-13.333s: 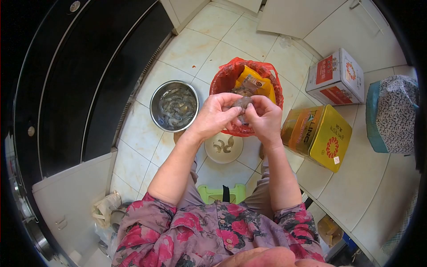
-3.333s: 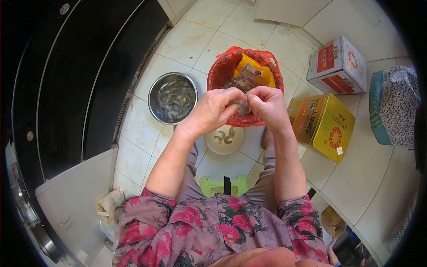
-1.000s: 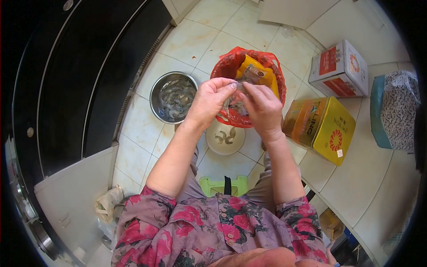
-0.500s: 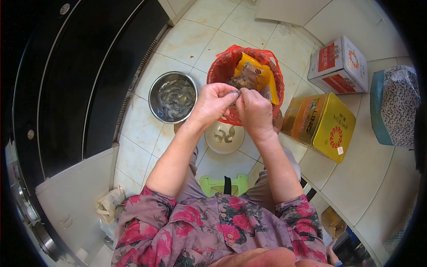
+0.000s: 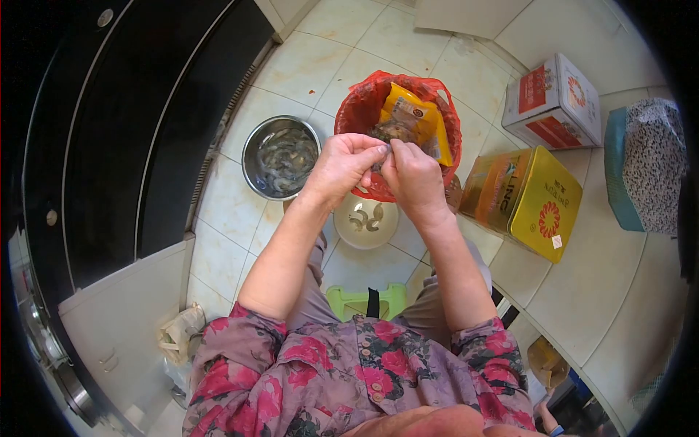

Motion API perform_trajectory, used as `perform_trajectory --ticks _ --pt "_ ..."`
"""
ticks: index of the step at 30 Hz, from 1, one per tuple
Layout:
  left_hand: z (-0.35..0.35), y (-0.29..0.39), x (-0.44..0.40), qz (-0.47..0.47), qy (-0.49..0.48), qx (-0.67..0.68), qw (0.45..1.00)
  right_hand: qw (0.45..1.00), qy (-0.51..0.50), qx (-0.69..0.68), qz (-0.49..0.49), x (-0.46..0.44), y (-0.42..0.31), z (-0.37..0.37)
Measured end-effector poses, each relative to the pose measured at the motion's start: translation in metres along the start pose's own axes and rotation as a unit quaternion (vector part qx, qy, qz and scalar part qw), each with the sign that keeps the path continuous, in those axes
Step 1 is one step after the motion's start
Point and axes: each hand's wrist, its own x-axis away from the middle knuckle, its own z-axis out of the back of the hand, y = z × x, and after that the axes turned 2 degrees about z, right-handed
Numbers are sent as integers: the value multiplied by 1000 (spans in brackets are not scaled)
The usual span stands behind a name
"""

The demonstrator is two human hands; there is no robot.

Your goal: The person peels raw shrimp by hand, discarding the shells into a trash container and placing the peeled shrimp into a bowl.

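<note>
Brightly and evenly lit, source out of view. Soft glare on the tiles [image 5: 378, 44] and a pale sheen on the tin [image 5: 557, 197]. Strongly bowed by a fisheye lens, black at the corners. Mostly sharp, fine detail between the fingertips [image 5: 380, 148] too small to read.

I pinch a mostly hidden piece [image 5: 387, 147]; grey shrimp [image 5: 285, 159] heap the steel bowl [image 5: 247, 175], curled shrimp [image 5: 378, 212] lie in the white bowl [image 5: 365, 242].
</note>
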Motion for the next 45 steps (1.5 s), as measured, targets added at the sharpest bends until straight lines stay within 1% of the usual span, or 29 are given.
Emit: perform_trajectory --ticks 3,10,12,13,15,16,18,22,24,25,27,31,33,36,40,42,45 --pt "-6 1 0 0 12 -24 1000 999 -23 36 -10 2 3 -5" --pt "-3 3 -4 7 8 -20 1000 1000 -23 13 -6 -5 6 -1" --pt "0 5 -2 14 0 -18 1000 999 -17 -47 -10 -7 4 3" --pt "1 6 -1 14 1 -18 1000 999 -18 -48 -9 -9 4 7" --pt "4 8 1 16 -16 -37 999 990 -64 -126 -9 -11 6 16" --pt "4 9 2 16 -16 -37 999 990 -65 -126 -8 -12 6 19" --pt "5 11 5 25 -28 -64 997 985 -97 -144 -15 -12 5 23" --pt "5 12 6 25 -31 -70 997 985 -85 -152 -12 -12 9 21" --pt "9 13 5 30 -59 -45 997 960 -109 -238 -98 -12 12 21" --pt "9 13 5 28 -58 -44 997 960 -110 -238 -97 -13 12 24" --pt "10 14 5 26 -65 -31 997 893 -181 -353 -211 -14 12 32" --pt "8 16 8 16 -56 -41 997 879 -208 -365 -226 -17 12 37" --pt "7 16 8 11 -51 -50 997 863 -235 -373 -248 -19 8 39" --pt "7 16 9 9 -56 -42 997 854 -218 -384 -276 -20 9 39" --pt "6 17 9 5 -66 -40 997 850 -205 -401 -275 -17 13 36" --pt "8 15 8 0 -75 -19 997 851 -192 -420 -252 -17 13 42" --pt "11 15 7 -1 -63 -8 998 848 -203 -408 -271 -19 14 63"
